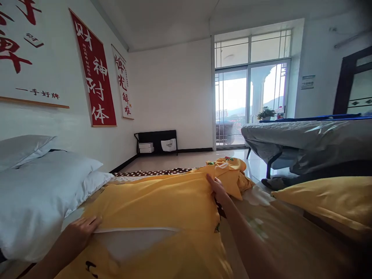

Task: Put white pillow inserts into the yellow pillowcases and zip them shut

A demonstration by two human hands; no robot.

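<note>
Pillowcase [157,201], yellow, lying on bed [273,221], white filling [128,241] showing through slit | left hand [83,228] gripping left edge, right hand [217,188] pinching far right corner | opposed grips probably for tensioning it

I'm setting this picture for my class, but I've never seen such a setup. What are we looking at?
There is no machine: the left grip and right grip are a person's bare hands. The single picture comes from a camera on that person's head, looking forward and down. Over a patterned sheet is a yellow cover, with something white showing through its opening. The left grip touches the cover's left side; whether it clasps is unclear. The right grip holds its far right corner. White pillows lie at left.
</note>
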